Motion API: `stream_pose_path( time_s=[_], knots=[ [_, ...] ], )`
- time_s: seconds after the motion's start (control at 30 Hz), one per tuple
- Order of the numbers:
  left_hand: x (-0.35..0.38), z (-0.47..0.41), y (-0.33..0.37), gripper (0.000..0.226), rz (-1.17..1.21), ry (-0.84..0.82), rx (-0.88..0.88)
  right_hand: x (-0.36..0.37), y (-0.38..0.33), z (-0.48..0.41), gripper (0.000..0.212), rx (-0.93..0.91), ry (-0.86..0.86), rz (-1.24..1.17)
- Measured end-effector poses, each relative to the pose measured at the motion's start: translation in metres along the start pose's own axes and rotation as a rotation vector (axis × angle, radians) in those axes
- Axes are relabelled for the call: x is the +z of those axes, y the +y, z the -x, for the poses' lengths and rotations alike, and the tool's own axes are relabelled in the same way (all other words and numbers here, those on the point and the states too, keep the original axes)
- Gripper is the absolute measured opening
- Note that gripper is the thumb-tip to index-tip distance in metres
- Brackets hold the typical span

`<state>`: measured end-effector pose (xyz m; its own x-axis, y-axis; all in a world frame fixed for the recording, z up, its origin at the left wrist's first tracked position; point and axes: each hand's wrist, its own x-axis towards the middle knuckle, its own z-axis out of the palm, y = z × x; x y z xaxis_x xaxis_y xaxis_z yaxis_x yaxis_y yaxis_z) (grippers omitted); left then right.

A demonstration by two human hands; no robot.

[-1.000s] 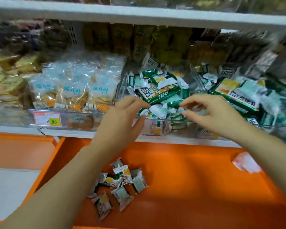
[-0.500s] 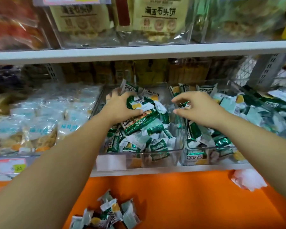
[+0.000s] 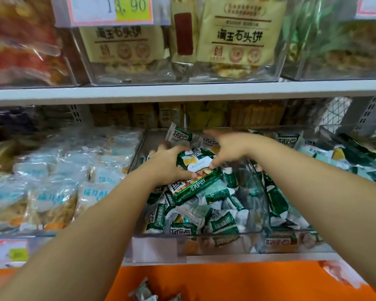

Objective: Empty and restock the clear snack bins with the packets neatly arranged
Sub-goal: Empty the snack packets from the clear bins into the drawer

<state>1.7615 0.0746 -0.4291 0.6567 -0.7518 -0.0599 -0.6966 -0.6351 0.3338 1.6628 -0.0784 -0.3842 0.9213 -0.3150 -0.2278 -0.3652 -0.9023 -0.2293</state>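
Green packet [image 3: 195, 168] in the clear bin [image 3: 204, 241] is grasped by left hand [image 3: 167, 164] fingers; right hand [image 3: 232, 148] fingers seem spread.

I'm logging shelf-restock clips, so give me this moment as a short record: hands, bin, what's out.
left hand: grips large green packet
right hand: fingers spread, thumb on same packet
clear bin: piled with small green-white packets, jumbled
orange ledge: few loose packets at lower edge
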Motion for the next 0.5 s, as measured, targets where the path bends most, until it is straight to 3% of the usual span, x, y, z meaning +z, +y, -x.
stream_pose_path(
  time_s=[0.1,0.23,0.3,0.4,0.5],
  knots=[
    [0.002,0.003,-0.004,0.085,0.002,0.003,0.000,-0.003,0.001,-0.012,0.090,0.110,-0.105,-0.184],
    [0.004,0.006,-0.012,0.079,-0.028,0.065,0.043,-0.001,-0.001,-0.012,0.085,0.165,-0.164,-0.199],
    [0.006,0.010,-0.013,0.076,0.006,0.081,0.090,0.001,-0.004,-0.006,0.087,0.136,-0.167,-0.182],
    [0.007,0.017,-0.015,0.077,0.113,0.068,0.142,0.004,-0.011,0.012,0.097,-0.003,-0.091,0.040],
    [0.008,0.020,-0.016,0.082,0.151,0.058,0.142,0.013,-0.015,0.032,0.105,-0.059,-0.095,0.063]
  ],
)
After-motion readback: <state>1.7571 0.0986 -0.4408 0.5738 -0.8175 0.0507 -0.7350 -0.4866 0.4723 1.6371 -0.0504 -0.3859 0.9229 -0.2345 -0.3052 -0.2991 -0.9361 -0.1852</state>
